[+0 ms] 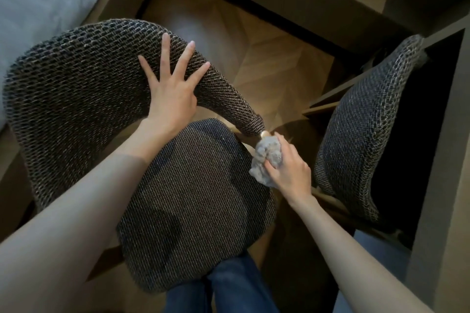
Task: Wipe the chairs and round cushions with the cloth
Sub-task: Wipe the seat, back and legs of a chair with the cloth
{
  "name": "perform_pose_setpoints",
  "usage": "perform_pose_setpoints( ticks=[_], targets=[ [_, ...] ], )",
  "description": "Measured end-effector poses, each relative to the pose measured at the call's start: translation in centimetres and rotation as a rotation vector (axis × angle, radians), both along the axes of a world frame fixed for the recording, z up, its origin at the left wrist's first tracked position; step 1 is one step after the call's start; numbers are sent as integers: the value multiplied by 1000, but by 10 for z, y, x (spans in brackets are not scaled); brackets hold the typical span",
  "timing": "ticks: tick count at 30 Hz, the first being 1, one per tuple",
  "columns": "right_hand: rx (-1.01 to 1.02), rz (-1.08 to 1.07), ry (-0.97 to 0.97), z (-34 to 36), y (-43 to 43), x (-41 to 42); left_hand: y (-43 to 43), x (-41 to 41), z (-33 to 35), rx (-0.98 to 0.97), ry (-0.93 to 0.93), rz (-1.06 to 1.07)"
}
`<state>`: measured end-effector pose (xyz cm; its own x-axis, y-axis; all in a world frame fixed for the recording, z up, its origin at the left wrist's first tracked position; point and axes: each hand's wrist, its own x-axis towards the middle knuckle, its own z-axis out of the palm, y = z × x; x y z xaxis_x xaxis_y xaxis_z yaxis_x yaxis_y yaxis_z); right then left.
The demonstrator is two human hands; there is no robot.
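Over herringbone wood floor (269, 58), left fingers (164, 56) splay on chair (76, 71); right fingers (290, 152) clutch cloth (265, 157).

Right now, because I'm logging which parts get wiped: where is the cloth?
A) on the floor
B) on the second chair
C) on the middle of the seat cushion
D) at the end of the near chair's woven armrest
D: the right hand grips the bunched cloth against the tip of the woven armrest, while the left hand lies flat farther along it.
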<state>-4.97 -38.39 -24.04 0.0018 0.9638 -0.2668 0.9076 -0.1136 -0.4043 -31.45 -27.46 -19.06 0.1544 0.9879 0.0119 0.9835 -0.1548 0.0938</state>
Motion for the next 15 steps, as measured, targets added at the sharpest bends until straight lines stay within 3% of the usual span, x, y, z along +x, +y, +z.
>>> perform_pose_setpoints(
  ticks=[15],
  targets=[
    [-14,29,20,0,-1,4,-3,1,-2,-6,-9,6]
  ],
)
